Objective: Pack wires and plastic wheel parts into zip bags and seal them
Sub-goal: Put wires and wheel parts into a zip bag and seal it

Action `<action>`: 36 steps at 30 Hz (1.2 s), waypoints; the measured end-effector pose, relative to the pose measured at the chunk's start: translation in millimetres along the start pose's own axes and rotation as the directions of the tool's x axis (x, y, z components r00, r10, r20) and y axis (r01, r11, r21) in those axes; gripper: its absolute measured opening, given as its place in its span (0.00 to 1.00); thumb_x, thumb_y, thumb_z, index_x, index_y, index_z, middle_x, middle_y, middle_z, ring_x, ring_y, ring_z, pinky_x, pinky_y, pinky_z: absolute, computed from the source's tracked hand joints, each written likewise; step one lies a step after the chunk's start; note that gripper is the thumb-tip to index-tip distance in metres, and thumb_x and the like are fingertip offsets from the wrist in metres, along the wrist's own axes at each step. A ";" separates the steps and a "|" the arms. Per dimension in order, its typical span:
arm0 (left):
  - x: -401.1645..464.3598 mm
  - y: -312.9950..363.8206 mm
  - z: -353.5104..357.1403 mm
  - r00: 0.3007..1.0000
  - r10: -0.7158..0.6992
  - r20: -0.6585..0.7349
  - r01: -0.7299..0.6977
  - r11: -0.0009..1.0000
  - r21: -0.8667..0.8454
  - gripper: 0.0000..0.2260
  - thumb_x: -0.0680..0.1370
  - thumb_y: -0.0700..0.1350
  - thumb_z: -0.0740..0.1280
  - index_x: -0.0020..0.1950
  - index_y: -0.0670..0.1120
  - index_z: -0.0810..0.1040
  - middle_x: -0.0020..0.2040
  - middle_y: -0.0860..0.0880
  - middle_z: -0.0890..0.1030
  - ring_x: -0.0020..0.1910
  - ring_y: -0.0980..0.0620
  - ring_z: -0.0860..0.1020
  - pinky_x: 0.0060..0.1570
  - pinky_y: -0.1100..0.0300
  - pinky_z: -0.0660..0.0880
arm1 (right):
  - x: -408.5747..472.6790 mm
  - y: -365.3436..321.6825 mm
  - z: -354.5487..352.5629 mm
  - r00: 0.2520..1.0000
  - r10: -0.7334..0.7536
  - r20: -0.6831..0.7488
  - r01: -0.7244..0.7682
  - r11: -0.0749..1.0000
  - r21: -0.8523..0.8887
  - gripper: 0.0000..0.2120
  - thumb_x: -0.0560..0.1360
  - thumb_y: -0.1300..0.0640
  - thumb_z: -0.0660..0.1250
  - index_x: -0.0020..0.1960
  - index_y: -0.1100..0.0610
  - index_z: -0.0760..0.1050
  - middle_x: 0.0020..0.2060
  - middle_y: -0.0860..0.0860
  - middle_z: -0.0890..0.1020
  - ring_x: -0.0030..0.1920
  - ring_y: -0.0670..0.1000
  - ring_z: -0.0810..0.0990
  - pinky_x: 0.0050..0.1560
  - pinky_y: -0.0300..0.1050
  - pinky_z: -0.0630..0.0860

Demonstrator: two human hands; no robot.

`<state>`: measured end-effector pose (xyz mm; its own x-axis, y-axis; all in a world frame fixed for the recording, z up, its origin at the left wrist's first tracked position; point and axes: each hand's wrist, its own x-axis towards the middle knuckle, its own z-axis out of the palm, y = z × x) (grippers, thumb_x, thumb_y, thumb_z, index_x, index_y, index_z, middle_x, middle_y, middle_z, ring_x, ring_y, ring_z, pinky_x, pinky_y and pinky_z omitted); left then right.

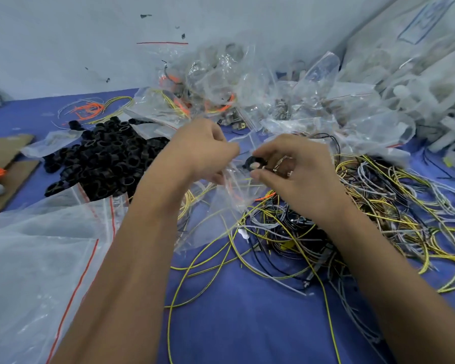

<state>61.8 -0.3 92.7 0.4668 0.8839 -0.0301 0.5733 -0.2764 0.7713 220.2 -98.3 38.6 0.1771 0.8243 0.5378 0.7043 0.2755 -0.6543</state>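
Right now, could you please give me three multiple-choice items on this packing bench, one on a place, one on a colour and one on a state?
1. Where does the pile of black wheel parts lie?
A. to the left of both hands
B. to the right of both hands
C. inside the held bag

2. What colour is the cloth on the table?
A. green
B. blue
C. red

3. What does the right hand hold?
A. nothing
B. a roll of tape
C. a black wheel part

Answers:
1 A, the pile lies left of the left hand.
2 B, blue shows between the tangled wires.
3 C, its fingers pinch the black ring at the clear zip bag which the left hand grips.
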 end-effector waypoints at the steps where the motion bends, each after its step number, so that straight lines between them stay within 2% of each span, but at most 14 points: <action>1: -0.3 0.8 0.1 1.000 0.013 0.012 -0.013 1.000 -0.001 0.03 0.76 0.38 0.66 0.43 0.39 0.77 0.37 0.39 0.83 0.29 0.46 0.84 0.43 0.42 0.85 | -0.6 -0.1 0.9 0.999 -0.039 0.033 0.041 0.998 -0.044 0.12 0.69 0.61 0.80 0.51 0.57 0.84 0.39 0.46 0.81 0.36 0.42 0.78 0.40 0.37 0.73; 3: -2.1 3.1 3.9 0.999 0.033 0.042 -0.033 0.999 -0.002 0.06 0.76 0.38 0.65 0.47 0.34 0.77 0.38 0.38 0.82 0.29 0.45 0.84 0.42 0.42 0.85 | -2.2 0.4 2.4 0.994 -0.081 0.079 0.089 0.990 -0.111 0.10 0.68 0.61 0.80 0.48 0.56 0.85 0.36 0.42 0.78 0.34 0.37 0.75 0.40 0.26 0.65; 6: -6.0 7.7 12.8 0.992 0.056 0.110 -0.058 0.998 0.015 0.09 0.76 0.38 0.65 0.50 0.32 0.76 0.39 0.37 0.84 0.31 0.45 0.85 0.44 0.41 0.85 | -4.3 0.7 7.9 0.989 -0.113 0.090 0.125 0.982 -0.144 0.07 0.68 0.65 0.77 0.43 0.58 0.83 0.34 0.45 0.78 0.32 0.36 0.74 0.37 0.25 0.65; 8: -7.8 10.4 14.1 0.989 0.076 0.124 -0.077 0.997 0.006 0.08 0.75 0.38 0.65 0.50 0.32 0.76 0.42 0.34 0.84 0.32 0.44 0.86 0.45 0.39 0.84 | -3.9 1.3 12.6 0.983 -0.148 0.112 0.165 0.974 -0.153 0.04 0.70 0.66 0.76 0.40 0.60 0.82 0.34 0.47 0.79 0.32 0.41 0.73 0.38 0.29 0.66; 11: -6.6 11.0 9.3 0.990 0.091 0.107 -0.085 0.995 -0.060 0.08 0.75 0.36 0.65 0.48 0.30 0.75 0.41 0.31 0.82 0.33 0.40 0.86 0.42 0.37 0.84 | -3.6 2.5 16.8 0.955 -0.168 0.243 0.197 0.975 -0.102 0.06 0.75 0.64 0.74 0.39 0.60 0.81 0.34 0.49 0.80 0.35 0.49 0.76 0.37 0.45 0.72; 14: -6.0 8.9 5.3 0.990 0.097 0.105 -0.085 0.990 -0.115 0.02 0.76 0.34 0.64 0.44 0.36 0.76 0.35 0.36 0.82 0.32 0.41 0.85 0.37 0.45 0.85 | -4.6 0.9 17.1 0.965 -0.145 0.219 0.157 0.987 -0.035 0.16 0.75 0.67 0.73 0.40 0.46 0.79 0.33 0.40 0.78 0.35 0.43 0.77 0.38 0.43 0.75; 16: -7.1 9.2 6.6 0.989 0.102 0.107 -0.088 0.988 -0.128 0.02 0.76 0.34 0.64 0.44 0.38 0.76 0.36 0.34 0.81 0.30 0.42 0.85 0.36 0.46 0.85 | -2.9 2.6 17.9 0.978 -0.107 0.180 0.126 0.987 -0.098 0.12 0.74 0.68 0.72 0.40 0.51 0.80 0.32 0.43 0.79 0.33 0.45 0.77 0.36 0.45 0.75; 19: -8.1 10.2 10.9 0.988 0.132 0.074 -0.118 0.980 -0.162 0.02 0.75 0.35 0.66 0.44 0.38 0.77 0.41 0.29 0.81 0.31 0.40 0.84 0.41 0.39 0.83 | -3.3 3.3 18.7 0.952 -0.041 0.305 0.103 0.976 -0.190 0.08 0.74 0.65 0.71 0.37 0.60 0.76 0.29 0.53 0.77 0.30 0.54 0.74 0.31 0.49 0.70; 23: -5.5 7.7 15.4 0.985 0.172 0.032 -0.161 0.963 -0.215 0.04 0.75 0.35 0.67 0.41 0.35 0.75 0.32 0.40 0.79 0.28 0.43 0.83 0.34 0.46 0.81 | -7.6 -2.9 22.4 0.857 -0.021 0.515 0.098 0.988 -0.122 0.06 0.79 0.65 0.66 0.44 0.61 0.81 0.32 0.55 0.77 0.31 0.53 0.71 0.34 0.49 0.71; 24: -4.4 6.3 16.6 0.984 0.179 0.022 -0.169 0.959 -0.229 0.05 0.74 0.36 0.67 0.41 0.34 0.75 0.31 0.40 0.80 0.27 0.44 0.83 0.33 0.43 0.81 | -7.1 -3.8 22.1 0.866 -0.004 0.500 0.065 0.992 -0.106 0.09 0.79 0.65 0.67 0.40 0.62 0.79 0.30 0.54 0.76 0.30 0.52 0.70 0.33 0.50 0.70; 26: -3.1 5.0 20.1 0.979 0.202 -0.025 -0.201 0.947 -0.249 0.06 0.71 0.39 0.67 0.41 0.36 0.76 0.30 0.42 0.80 0.25 0.45 0.81 0.36 0.34 0.80 | -4.7 -4.7 16.1 0.917 0.017 0.399 -0.005 0.999 -0.032 0.14 0.76 0.65 0.72 0.34 0.57 0.76 0.26 0.45 0.74 0.28 0.43 0.69 0.33 0.40 0.69; 28: 0.7 2.3 25.9 0.972 0.215 -0.098 -0.235 0.926 -0.295 0.06 0.68 0.43 0.66 0.39 0.40 0.76 0.29 0.42 0.80 0.23 0.47 0.80 0.30 0.42 0.79 | -1.2 -3.5 8.4 0.970 0.065 0.234 -0.080 0.995 0.053 0.14 0.74 0.69 0.72 0.37 0.52 0.80 0.28 0.40 0.77 0.31 0.39 0.73 0.38 0.33 0.71; 31: 9.4 -9.0 41.1 0.961 0.185 -0.208 -0.251 0.896 -0.367 0.07 0.71 0.40 0.67 0.40 0.35 0.74 0.27 0.45 0.78 0.21 0.50 0.77 0.24 0.59 0.73 | 12.2 1.8 -4.5 0.983 0.180 -0.041 -0.181 0.983 -0.024 0.13 0.72 0.70 0.66 0.41 0.55 0.85 0.36 0.43 0.85 0.38 0.43 0.84 0.42 0.40 0.80; 36: 13.7 -42.0 73.5 0.970 0.104 -0.220 -0.197 0.869 -0.453 0.10 0.77 0.39 0.68 0.41 0.34 0.71 0.29 0.42 0.75 0.21 0.50 0.76 0.23 0.59 0.72 | 50.0 24.7 -16.6 0.966 0.208 -0.156 -0.242 0.940 -0.242 0.10 0.72 0.66 0.66 0.46 0.58 0.85 0.37 0.49 0.85 0.40 0.49 0.84 0.47 0.45 0.82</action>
<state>93.6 -4.3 13.1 0.3642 0.9115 0.1914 0.1013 -0.2430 0.9647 257.9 -58.4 58.2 0.4251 0.7761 0.4658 0.7854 -0.0606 -0.6160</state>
